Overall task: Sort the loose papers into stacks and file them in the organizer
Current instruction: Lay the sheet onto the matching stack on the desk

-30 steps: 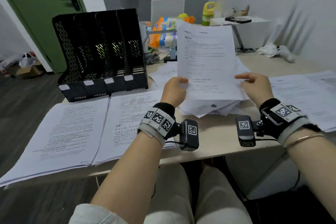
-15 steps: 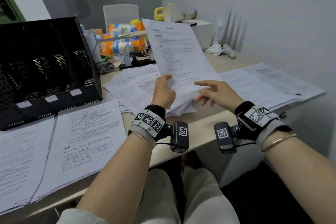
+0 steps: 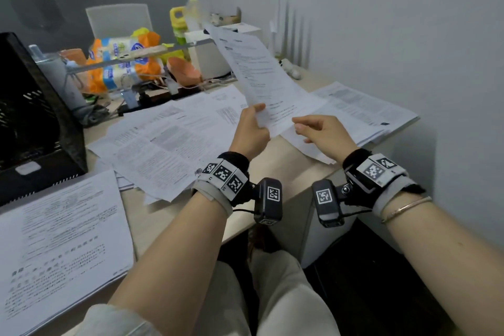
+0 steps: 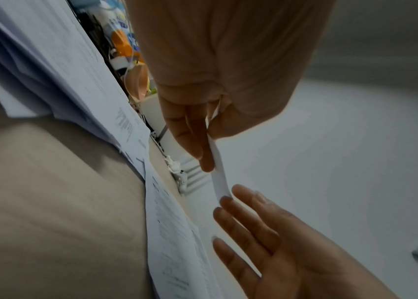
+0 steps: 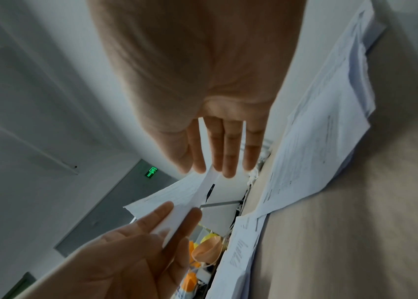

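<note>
A printed sheet (image 3: 259, 73) is held up over the desk, tilted away to the right. My left hand (image 3: 253, 128) pinches its lower left corner between thumb and fingers; the pinch shows in the left wrist view (image 4: 202, 125) on the sheet's edge (image 4: 218, 172). My right hand (image 3: 319, 131) is open beside the lower right edge, its straight fingertips (image 4: 225, 199) just touching the paper. The black mesh organizer (image 3: 35, 123) stands at the far left. Loose papers (image 3: 169, 142) lie spread in the middle, one stack (image 3: 362, 109) lies at the right and another stack (image 3: 62, 240) at the front left.
Behind the papers are an orange bag of paper rolls (image 3: 122, 63), a yellow-green bottle (image 3: 178, 24), a white box (image 3: 207, 54) and a white chair back (image 3: 120, 20). A grey wall runs close along the desk's right side. Bare desk top (image 3: 275, 172) shows in front of my hands.
The view has swung to the right. My left hand has carried the sheet rightwards, over the right-hand stack. My right hand has come off the sheet's right edge and now only touches it.
</note>
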Demonstrator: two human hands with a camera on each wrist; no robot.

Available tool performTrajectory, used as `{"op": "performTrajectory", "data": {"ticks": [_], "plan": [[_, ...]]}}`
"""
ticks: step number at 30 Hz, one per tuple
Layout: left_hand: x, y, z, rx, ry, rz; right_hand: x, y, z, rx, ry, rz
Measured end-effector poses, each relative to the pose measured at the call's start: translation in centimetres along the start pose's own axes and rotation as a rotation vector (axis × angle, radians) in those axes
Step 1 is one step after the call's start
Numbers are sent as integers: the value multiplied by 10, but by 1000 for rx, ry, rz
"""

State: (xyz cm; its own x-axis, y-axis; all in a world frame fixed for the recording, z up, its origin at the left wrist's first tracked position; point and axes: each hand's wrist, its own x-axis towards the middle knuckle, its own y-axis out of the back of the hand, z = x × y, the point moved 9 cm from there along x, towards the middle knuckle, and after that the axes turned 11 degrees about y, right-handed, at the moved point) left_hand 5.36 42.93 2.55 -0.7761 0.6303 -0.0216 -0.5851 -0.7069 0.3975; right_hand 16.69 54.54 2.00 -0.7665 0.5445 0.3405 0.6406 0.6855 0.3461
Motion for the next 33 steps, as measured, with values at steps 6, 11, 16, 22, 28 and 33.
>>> {"op": "performTrajectory", "data": {"ticks": [6, 11, 16, 22, 28, 33], "plan": [[8, -40, 11, 31, -50, -87, 1, 42, 16, -42, -27, 168], [15, -68, 16, 76, -67, -163, 1, 66, 33, -30, -82, 257], [19, -87, 12, 178, -58, -166, -2, 91, 55, -76, -123, 334], [22, -95, 0, 345, -30, -190, -3, 101, 85, -163, -189, 311], [17, -122, -14, 503, 41, -371, -5, 97, 101, -194, -240, 252], [9, -141, -30, 618, 89, -492, -9, 95, 100, -196, -271, 216]]}}
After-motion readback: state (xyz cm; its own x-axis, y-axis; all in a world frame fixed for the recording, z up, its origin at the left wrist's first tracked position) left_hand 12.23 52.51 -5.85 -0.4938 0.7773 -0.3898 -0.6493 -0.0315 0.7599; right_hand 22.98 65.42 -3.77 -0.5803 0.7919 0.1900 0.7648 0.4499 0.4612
